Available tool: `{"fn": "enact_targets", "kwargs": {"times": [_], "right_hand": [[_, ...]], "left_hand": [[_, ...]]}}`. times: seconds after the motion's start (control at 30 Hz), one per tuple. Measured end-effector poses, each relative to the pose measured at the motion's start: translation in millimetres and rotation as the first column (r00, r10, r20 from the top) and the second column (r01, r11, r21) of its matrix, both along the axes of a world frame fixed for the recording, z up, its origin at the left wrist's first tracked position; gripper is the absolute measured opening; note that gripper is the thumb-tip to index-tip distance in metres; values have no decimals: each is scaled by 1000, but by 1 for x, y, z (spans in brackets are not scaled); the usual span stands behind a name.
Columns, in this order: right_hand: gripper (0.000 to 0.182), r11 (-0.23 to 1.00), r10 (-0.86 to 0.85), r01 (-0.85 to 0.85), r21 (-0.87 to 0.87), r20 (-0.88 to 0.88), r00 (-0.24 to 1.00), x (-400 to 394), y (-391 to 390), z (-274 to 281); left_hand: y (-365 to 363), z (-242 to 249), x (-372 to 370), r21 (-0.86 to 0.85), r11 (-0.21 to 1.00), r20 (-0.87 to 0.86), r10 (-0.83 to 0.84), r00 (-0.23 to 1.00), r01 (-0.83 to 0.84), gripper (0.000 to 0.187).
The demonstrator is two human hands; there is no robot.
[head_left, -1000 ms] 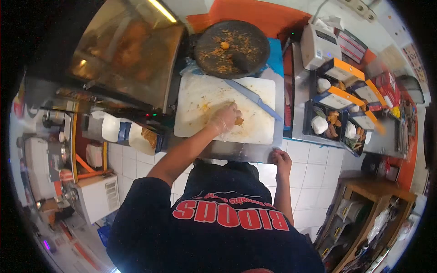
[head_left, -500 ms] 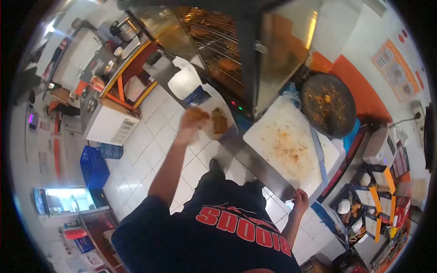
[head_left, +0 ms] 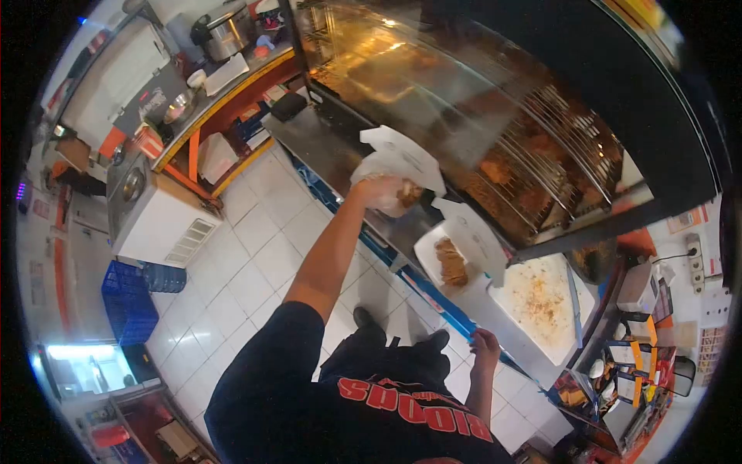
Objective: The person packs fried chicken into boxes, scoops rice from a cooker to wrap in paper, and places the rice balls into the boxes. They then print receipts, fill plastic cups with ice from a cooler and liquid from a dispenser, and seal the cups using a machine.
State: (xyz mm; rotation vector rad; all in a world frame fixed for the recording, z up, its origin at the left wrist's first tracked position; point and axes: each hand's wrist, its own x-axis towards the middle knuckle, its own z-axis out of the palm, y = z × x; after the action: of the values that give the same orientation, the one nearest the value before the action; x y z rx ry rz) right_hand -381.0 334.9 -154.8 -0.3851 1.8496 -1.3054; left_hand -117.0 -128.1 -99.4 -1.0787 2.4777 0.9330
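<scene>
My left hand grips a brown piece of fried chicken over a white takeaway box with its lid raised. To the right, a second open white box holds a browned, breaded piece. Both boxes stand on the metal counter below the glass warmer. My right hand hovers by the counter's front edge, near the white cutting board. Its fingers are curled together, and I see nothing in them. Crumbs and orange stains cover the board.
Fried pieces lie on wire racks inside the glass-sided warmer. A long knife rests along the board's right side. A dark pan shows partly behind it. Blue crates stand on the tiled floor at left. Packed boxes sit at right.
My left hand has moved with the chicken from beside the second box to the box further left. The view has turned toward the warmer. My right hand stays low by the counter.
</scene>
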Motion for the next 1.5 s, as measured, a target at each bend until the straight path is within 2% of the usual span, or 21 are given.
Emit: {"fn": "enact_targets", "kwargs": {"times": [0.07,0.13,0.2,0.33,0.4,0.43,0.47,0.5,0.57,0.63,0.73,0.77,0.83,0.93,1.0,1.13,1.27,1.33,1.37,1.4,1.5], "right_hand": [[15,997,72,-72,-11,-3,997,44,-44,8],[14,986,161,-162,-39,-15,987,82,-90,15],[16,960,237,-240,-142,-41,971,117,-132,22],[30,792,444,-439,-423,-93,891,201,-216,48],[48,640,675,-676,-365,-152,722,240,-250,69],[41,610,686,-699,-373,-191,702,267,-267,69],[35,581,694,-720,-380,-231,682,291,-284,69],[35,565,702,-724,-397,-229,674,307,-301,56],[27,585,704,-727,-360,-220,675,335,-341,23],[20,537,748,-767,-353,-222,626,370,-391,21],[8,381,824,-875,-299,-320,468,423,-475,32],[9,296,885,-927,-229,-301,357,443,-507,32],[12,120,965,-988,-93,-223,138,492,-572,62],[14,127,979,-961,-244,-123,161,559,-660,63],[17,112,980,-960,-257,-134,150,600,-717,43],[34,137,976,-921,-365,-110,189,671,-834,59],[23,279,943,-901,-333,-79,322,732,-954,43],[24,451,888,-827,-336,80,452,748,-1006,8],[25,417,881,-898,-140,-180,437,763,-1025,43],[25,448,865,-885,-130,-189,466,775,-1045,41],[28,574,762,-766,-287,-154,629,803,-1121,53]], "left_hand": [[-23,-62,33,-313,949,-364,-73,929,-48,58],[-41,-83,39,-508,861,-213,-93,973,-30,63],[-6,-39,62,-226,942,-523,97,847,-247,41],[77,-10,85,367,851,-861,464,208,-377,54],[94,-7,105,349,741,-897,441,23,-574,71],[88,7,138,-354,652,-913,-87,398,-671,76],[85,-11,134,362,674,-909,407,-86,-644,72],[72,0,162,23,640,-966,212,147,-768,70],[30,7,209,-333,508,-913,37,406,-795,68],[-23,-17,255,356,475,-862,499,-87,-805,55],[-84,-36,334,1,448,-883,420,210,-894,51],[-101,-20,353,386,382,-840,522,-148,-840,51],[-146,-95,430,386,369,-846,508,-164,-845,52],[-189,-49,540,676,88,-573,686,-447,-731,64],[-192,-77,625,488,277,-834,428,-348,-828,63],[-193,-51,736,621,-116,-624,524,-579,-775,58],[-203,-172,836,697,-245,-541,439,-718,-675,50],[-258,-172,849,417,-339,-674,507,-537,-843,32],[-300,-132,851,629,-353,-513,482,-711,-693,30],[-340,-133,864,586,-259,-567,545,-617,-768,28],[-484,-108,918,-65,133,-713,687,139,-989,38]]}}
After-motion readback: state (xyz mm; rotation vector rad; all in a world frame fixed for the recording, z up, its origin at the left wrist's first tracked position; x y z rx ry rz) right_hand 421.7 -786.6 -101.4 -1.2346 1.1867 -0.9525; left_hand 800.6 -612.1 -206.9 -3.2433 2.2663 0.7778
